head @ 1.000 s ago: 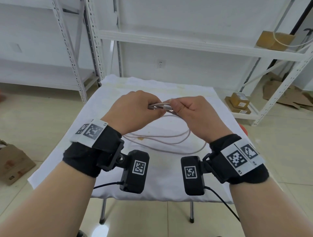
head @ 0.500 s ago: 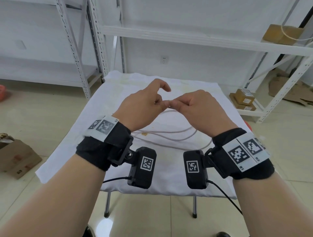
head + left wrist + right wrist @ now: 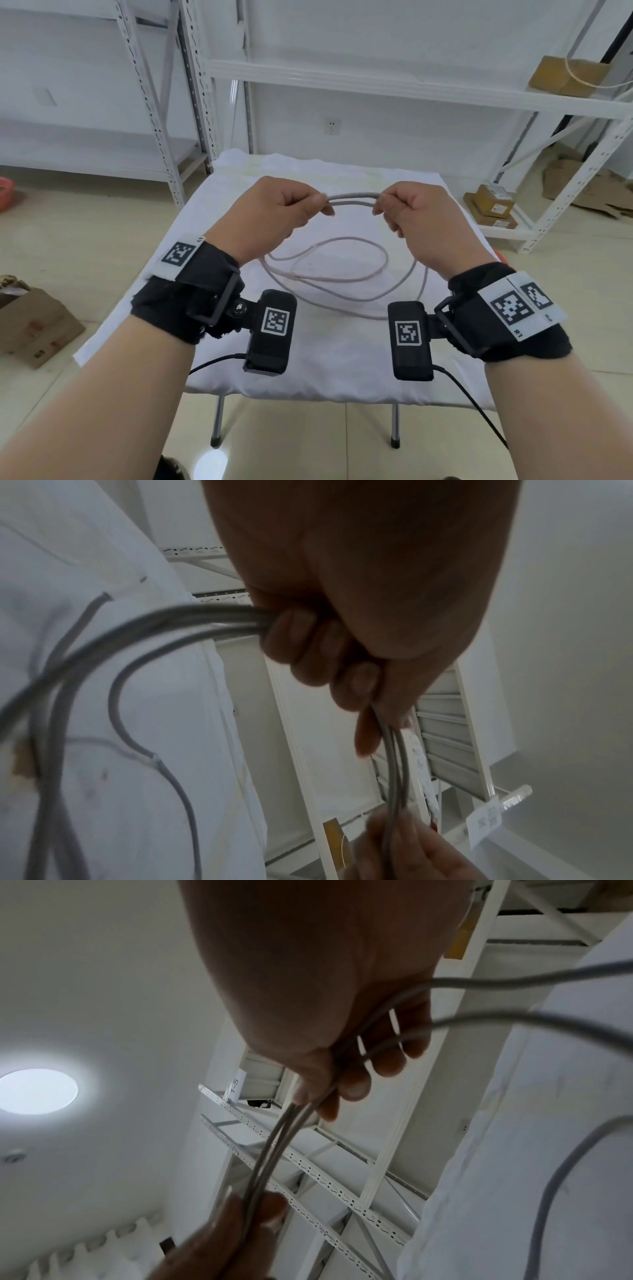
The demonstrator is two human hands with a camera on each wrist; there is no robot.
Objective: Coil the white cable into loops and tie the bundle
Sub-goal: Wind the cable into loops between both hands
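The white cable (image 3: 352,198) is gathered into several loops that hang down onto the cloth-covered table (image 3: 212,219). My left hand (image 3: 284,209) grips the bundled strands at the top left, fingers curled round them (image 3: 301,642). My right hand (image 3: 407,212) pinches the same strands a short span to the right (image 3: 346,1074). Between the two hands a short, slightly arched stretch of doubled cable is held taut above the table. The lower loops (image 3: 342,274) lie on the cloth beneath my wrists. In the left wrist view the cable (image 3: 394,764) runs on to the other hand.
White metal shelving (image 3: 376,82) stands behind the table, with cardboard boxes (image 3: 493,202) on its low right shelf and another box (image 3: 565,75) higher up. A brown box (image 3: 30,325) sits on the floor at the left. The table's front edge (image 3: 325,394) is close to me.
My hands, touching over the bundle before, have drawn apart sideways, and a short span of cable now shows between them. The hanging loops have spread wider on the cloth.
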